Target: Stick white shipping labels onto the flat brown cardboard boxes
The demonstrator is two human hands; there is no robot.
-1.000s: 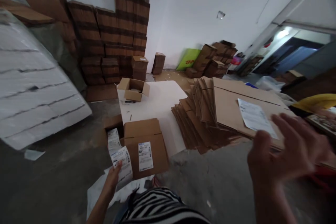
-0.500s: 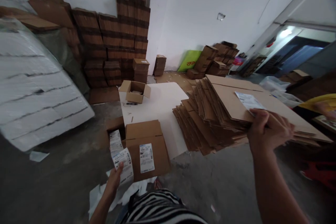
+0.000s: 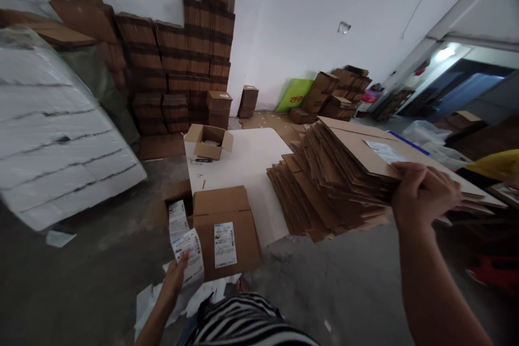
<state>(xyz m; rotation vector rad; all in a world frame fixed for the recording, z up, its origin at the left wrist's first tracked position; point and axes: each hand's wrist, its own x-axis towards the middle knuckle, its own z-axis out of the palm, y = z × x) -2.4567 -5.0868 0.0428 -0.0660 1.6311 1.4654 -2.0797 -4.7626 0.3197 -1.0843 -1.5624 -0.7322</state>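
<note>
My left hand (image 3: pixel 176 275) is closed on a strip of printed labels (image 3: pixel 188 251), pinched between thumb and fingers. The strip runs up into an open carton (image 3: pixel 178 190) beside the table. Just right of it, a flat cardboard box (image 3: pixel 227 205) bears a white label (image 3: pixel 225 245) and overlaps the table's near edge. My right hand (image 3: pixel 425 189) is closed around the near edge of the top flattened box (image 3: pixel 357 138) on a fanned stack (image 3: pixel 320 189). That box also carries a label (image 3: pixel 383 151), partly next to my thumb.
The white table (image 3: pixel 255 146) holds a small open box (image 3: pixel 208 143) and a dark pen-like tool (image 3: pixel 203 160). Backing paper (image 3: pixel 211 294) lies by my feet. White wrapped bales (image 3: pixel 60 135) stand left, bundled cardboard (image 3: pixel 178 59) behind. A person's yellow sleeve (image 3: pixel 494 167) shows at right.
My right hand has shifted slightly right along the stack, and the gripped cardboard edge with it. A blue edge now shows behind the stack. My left hand stays on the label strip.
</note>
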